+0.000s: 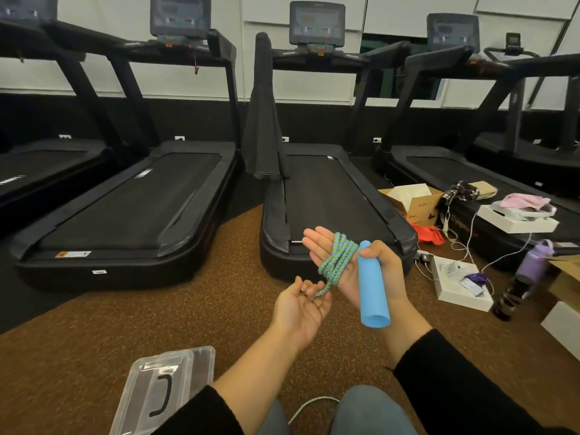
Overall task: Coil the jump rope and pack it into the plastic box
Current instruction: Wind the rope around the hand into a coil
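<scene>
A green-and-blue braided jump rope (337, 262) is wound in several loops around the palm of my right hand (351, 271). That hand is held palm up, and its thumb pins the rope's light blue handle (372, 290) against the palm. A strand drops from the coil into the loosely curled fingers of my left hand (298, 309), just below and to the left. More rope shows over my lap (309, 403). The clear plastic box (201, 359), with a black handle on its lid, lies on the floor at the lower left.
I sit on brown speckled flooring (125, 324). A row of black treadmills (329, 196) stands in front. At the right lie open cardboard boxes (411, 199), white boxes (461, 284), cables, a purple bottle (533, 259) and an orange item (428, 233).
</scene>
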Demonstrator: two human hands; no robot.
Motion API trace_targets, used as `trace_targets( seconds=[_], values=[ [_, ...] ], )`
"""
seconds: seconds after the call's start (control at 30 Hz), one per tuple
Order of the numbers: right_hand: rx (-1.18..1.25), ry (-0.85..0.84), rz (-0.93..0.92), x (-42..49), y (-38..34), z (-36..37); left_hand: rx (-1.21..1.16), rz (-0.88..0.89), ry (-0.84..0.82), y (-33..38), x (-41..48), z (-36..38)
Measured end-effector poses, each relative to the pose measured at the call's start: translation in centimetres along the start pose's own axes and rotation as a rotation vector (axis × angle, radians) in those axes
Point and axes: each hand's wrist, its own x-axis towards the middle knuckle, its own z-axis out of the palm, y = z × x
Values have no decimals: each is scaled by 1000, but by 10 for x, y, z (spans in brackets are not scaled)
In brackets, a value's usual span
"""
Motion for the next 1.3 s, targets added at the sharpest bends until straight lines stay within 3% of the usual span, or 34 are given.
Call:
trace_targets(
  seconds=[0.2,0.47,0.7,1.03,1.2,1.3],
  values=[
    [57,84,-15,12,0,-13,130,186,55,-4,-13,9],
    [-84,125,91,13,2,-28,746,493,128,1,-8,12],
    [-151,232,125,15,4,-39,940,500,69,2,-17,19],
    [-640,393,311,3,11,-51,1084,481,19,29,-22,35],
    [-564,254,304,3,16,-48,1076,367,-19,36,-28,47],
    [-546,303,315,6,20,-51,1093,308,-82,40,-28,48]
  ],
)
